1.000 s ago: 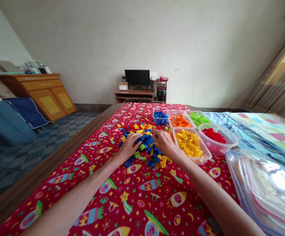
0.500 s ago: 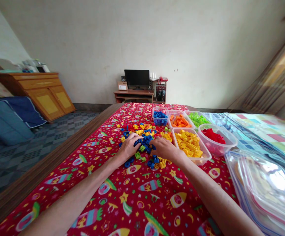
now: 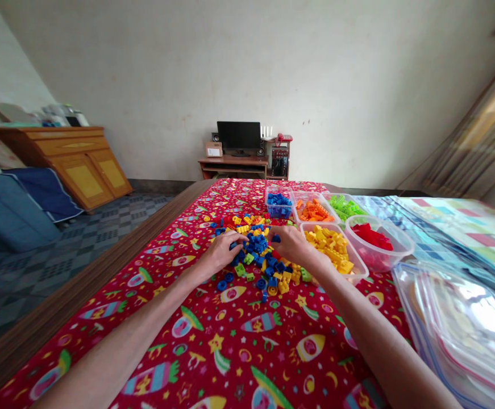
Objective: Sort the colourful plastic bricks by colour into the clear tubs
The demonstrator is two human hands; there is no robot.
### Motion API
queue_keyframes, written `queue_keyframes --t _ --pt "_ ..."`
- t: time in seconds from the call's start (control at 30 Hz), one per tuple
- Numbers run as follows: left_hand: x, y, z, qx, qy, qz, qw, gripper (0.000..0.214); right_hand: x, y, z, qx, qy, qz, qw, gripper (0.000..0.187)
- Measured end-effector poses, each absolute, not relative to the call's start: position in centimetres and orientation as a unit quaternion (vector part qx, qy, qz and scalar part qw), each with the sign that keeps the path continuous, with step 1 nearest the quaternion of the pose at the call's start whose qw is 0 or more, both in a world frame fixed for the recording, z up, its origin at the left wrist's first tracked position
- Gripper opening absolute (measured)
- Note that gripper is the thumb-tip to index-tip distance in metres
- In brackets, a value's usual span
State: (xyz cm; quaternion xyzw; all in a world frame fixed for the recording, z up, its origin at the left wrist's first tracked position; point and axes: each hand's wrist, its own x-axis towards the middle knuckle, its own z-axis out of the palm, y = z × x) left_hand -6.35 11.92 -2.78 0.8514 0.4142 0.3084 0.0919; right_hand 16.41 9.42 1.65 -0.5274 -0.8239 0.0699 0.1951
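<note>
A loose pile of mixed toy building bricks (image 3: 257, 243) lies on the red patterned cloth, with blue, yellow, green and red pieces. My left hand (image 3: 221, 251) is at the pile's left side, its fingers curled round a blue brick (image 3: 233, 245). Just right of the pile, my right hand (image 3: 290, 244) pinches another blue brick (image 3: 275, 238) between thumb and fingers, slightly above the other pieces. The container of yellow bricks (image 3: 332, 248) stands beside my right wrist. Part of the pile is hidden behind both hands.
Clear containers hold blue bricks (image 3: 279, 205), orange bricks (image 3: 314, 211), green bricks (image 3: 344, 208) and red bricks (image 3: 371, 236). Stacked clear lids (image 3: 464, 324) lie at the right. The table's brown edge (image 3: 102, 267) runs along the left, and a monitor (image 3: 238, 136) stands beyond.
My right hand has shifted up and to the right, with a blue brick showing in its fingers. Several bricks near it have been spread, one blue piece lying closer to me.
</note>
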Motion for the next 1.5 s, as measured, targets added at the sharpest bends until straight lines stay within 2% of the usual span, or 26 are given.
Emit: queue_keyframes --t 0.1,0.23,0.4,0.63,0.87,1.03,1.27,1.37,1.5 --pt "-6.1 11.9 -3.4 0.866 0.394 0.297 0.083 0.022 16.5 9.0 1.9 -0.532 -0.829 0.07 0.159 0.017" --pt "-6.0 11.7 -4.6 0.889 0.362 0.273 0.058 0.026 15.9 7.8 1.9 -0.493 -0.86 0.099 0.088 0.031" --pt "-5.8 11.2 -4.6 0.896 0.367 0.249 0.038 0.021 15.0 6.6 1.9 -0.468 -0.882 0.061 0.018 0.03" --pt "-5.9 12.0 -3.6 0.826 0.487 0.276 0.061 0.024 15.5 7.1 1.6 -0.456 -0.885 0.069 0.07 0.029" --pt "-7.9 12.9 -1.9 0.834 0.481 0.248 0.109 0.032 16.0 7.5 1.1 -0.46 -0.868 0.088 0.165 0.029" --pt "-8.0 12.9 -1.4 0.854 0.46 0.22 0.104 0.034 15.6 8.4 0.5 -0.463 -0.862 0.097 0.185 0.032" --pt "-8.2 12.2 -1.7 0.879 0.464 0.094 0.052 0.033 15.7 7.9 1.0 -0.46 -0.871 0.084 0.148 0.026" --pt "-7.9 11.4 -1.9 0.88 0.468 0.071 0.041 0.04 15.3 7.3 0.8 -0.452 -0.88 0.086 0.12 0.032" --pt "-7.2 10.4 -1.9 0.898 0.436 0.054 0.04 0.04 14.1 6.6 0.2 -0.461 -0.884 0.028 0.073 0.04"
